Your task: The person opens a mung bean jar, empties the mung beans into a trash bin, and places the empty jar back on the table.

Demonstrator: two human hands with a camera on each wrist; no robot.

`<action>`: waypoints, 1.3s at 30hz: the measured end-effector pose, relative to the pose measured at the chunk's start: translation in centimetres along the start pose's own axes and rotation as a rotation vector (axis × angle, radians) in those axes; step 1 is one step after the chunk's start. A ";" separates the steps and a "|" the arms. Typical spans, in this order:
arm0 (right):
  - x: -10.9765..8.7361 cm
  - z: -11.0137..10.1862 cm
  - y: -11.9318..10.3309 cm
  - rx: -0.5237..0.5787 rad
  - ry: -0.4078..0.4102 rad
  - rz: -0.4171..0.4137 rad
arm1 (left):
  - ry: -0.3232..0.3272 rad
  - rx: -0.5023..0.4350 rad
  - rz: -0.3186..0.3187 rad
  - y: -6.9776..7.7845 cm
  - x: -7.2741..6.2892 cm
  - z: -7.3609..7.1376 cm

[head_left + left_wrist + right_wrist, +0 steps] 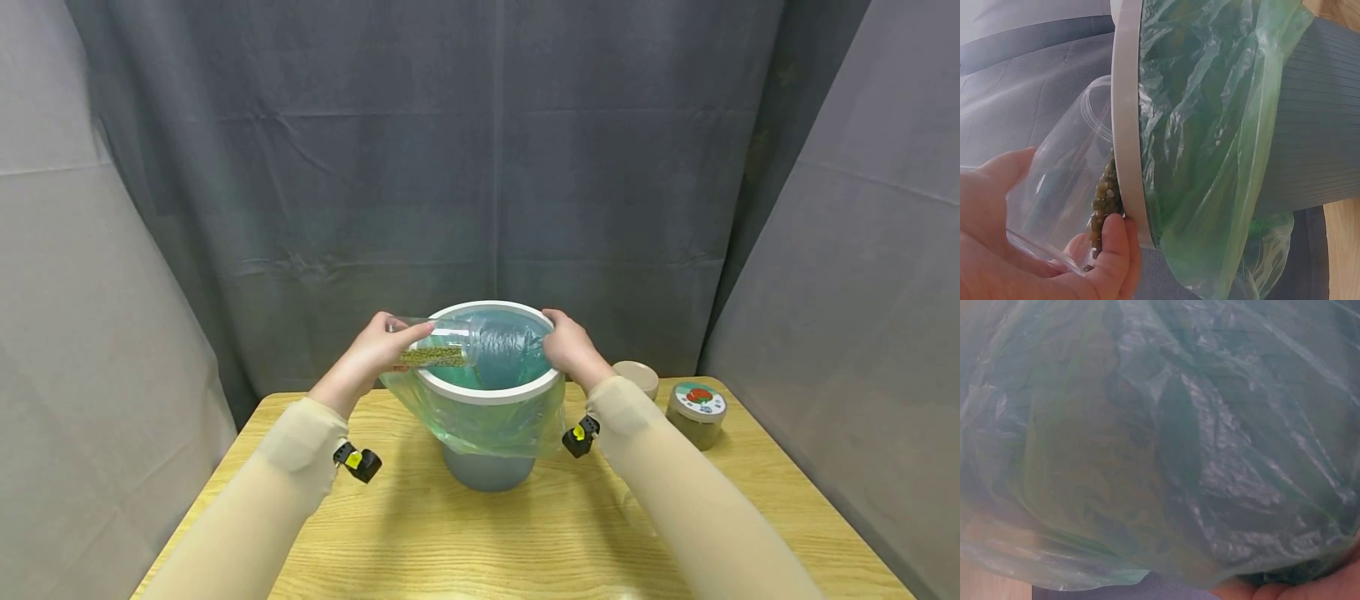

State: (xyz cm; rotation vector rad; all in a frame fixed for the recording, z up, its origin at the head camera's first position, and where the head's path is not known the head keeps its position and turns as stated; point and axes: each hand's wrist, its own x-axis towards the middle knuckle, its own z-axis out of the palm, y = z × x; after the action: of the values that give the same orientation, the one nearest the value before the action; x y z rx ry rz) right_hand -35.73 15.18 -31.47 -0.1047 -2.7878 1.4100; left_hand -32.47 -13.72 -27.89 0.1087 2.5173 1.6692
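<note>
My left hand [375, 348] grips a clear plastic jar [452, 333] lying almost level, its mouth over the left rim of a grey trash can [489, 475]. Small green beans [1105, 194] lie along the jar's lower side, and in the left wrist view fingers wrap beneath it close to the white rim [1125, 119]. A thin green plastic bag [487, 429] lines the can and hangs over its outside. On the opposite side my right hand [573, 348] holds the rim and bag edge. The bag [1166, 456] fills most of the right wrist view, with only fingers [1316, 589] at the lower corner.
A jar with a tomato picture on its lid [699, 404] stands on the wooden table [450, 550] at right. Beside it a pale round lid [636, 377] shows partly behind the right forearm. Grey curtains [495, 167] surround the table.
</note>
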 end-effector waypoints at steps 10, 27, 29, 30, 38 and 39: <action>-0.1 0.0 0.0 0.004 0.002 -0.008 | -0.004 0.011 0.002 0.1 -0.1 -0.1; -0.2 0.0 0.0 0.002 -0.004 -0.013 | -0.010 0.037 -0.004 0.3 -0.1 -0.2; -0.2 0.0 0.0 -0.002 -0.003 -0.013 | -0.010 0.038 -0.005 0.3 -0.1 -0.2; -0.2 0.0 0.0 -0.001 -0.004 -0.013 | -0.009 0.039 -0.005 0.3 -0.1 -0.2; -0.3 -0.1 -0.1 0.004 -0.005 -0.011 | -0.011 0.043 -0.016 0.5 -0.1 -0.1; -0.3 -0.1 -0.1 0.004 -0.005 -0.010 | -0.011 0.049 -0.016 0.5 -0.1 -0.2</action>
State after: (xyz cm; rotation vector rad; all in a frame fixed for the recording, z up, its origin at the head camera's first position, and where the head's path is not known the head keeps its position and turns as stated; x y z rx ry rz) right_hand -35.42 15.15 -31.32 -0.0868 -2.7848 1.4157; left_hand -32.40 -13.69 -27.40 0.1015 2.5441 1.5973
